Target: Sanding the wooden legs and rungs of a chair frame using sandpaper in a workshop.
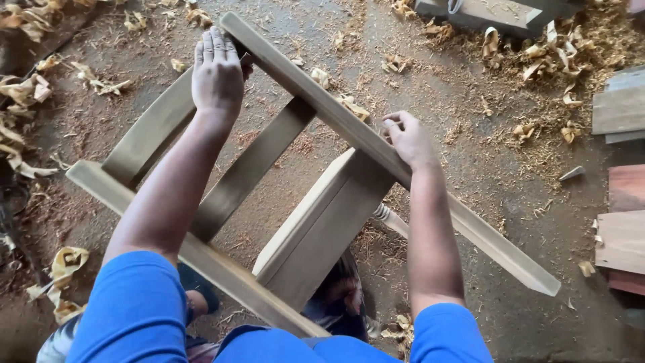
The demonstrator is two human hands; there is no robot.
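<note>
Hands grip smooth wooden chair frame: left on curved slat, right on straight rail.

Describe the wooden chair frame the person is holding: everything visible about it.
The chair frame is bare, pale, unfinished-looking wood, tipped on its side over a sawdust-covered floor. Two long rails run diagonally, joined by flat cross slats and a broad seat-like panel; a turned, ribbed leg shows below the panel. The left hand rests on the top joint where a curved slat meets the upper rail; the right hand grips the same rail midway. Its lower rail lies near the person's blue sleeves.
</note>
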